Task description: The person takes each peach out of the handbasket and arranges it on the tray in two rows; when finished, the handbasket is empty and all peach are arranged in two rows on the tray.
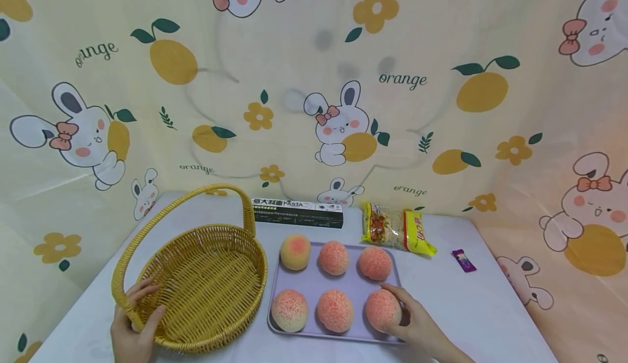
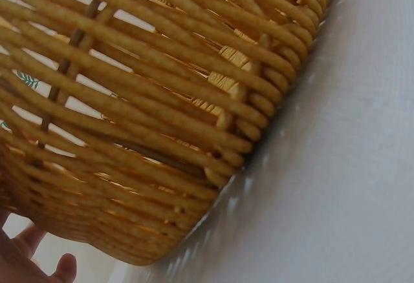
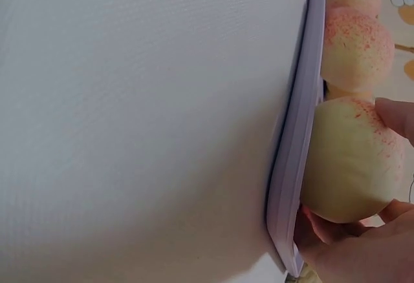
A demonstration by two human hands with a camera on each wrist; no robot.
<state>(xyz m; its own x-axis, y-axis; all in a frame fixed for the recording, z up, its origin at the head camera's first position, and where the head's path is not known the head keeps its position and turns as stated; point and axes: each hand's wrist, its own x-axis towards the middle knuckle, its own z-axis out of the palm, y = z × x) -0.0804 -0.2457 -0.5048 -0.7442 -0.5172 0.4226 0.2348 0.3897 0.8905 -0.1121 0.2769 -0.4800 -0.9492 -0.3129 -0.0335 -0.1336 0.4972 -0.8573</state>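
A yellow wicker basket (image 1: 211, 286) with a tall arched handle stands at the left of the white table. My left hand (image 1: 132, 319) holds its left side where the handle meets the rim, fingers and thumb reaching over the edge. The left wrist view shows the woven wall (image 2: 129, 102) close up. Several pink-speckled peaches (image 1: 335, 310) sit in two rows on a lilac tray (image 1: 319, 276). With thumb and fingers my right hand (image 1: 417, 322) grips the front right peach (image 1: 382, 309). That peach (image 3: 349, 160) is next to the tray rim (image 3: 291, 167) in the right wrist view.
A dark pasta box (image 1: 296, 213) lies behind the tray. Right of it are a yellow noodle packet (image 1: 397, 229) and a small purple wrapped sweet (image 1: 463, 260). A cream cloth (image 1: 294, 52) printed with rabbits and oranges hangs around the table.
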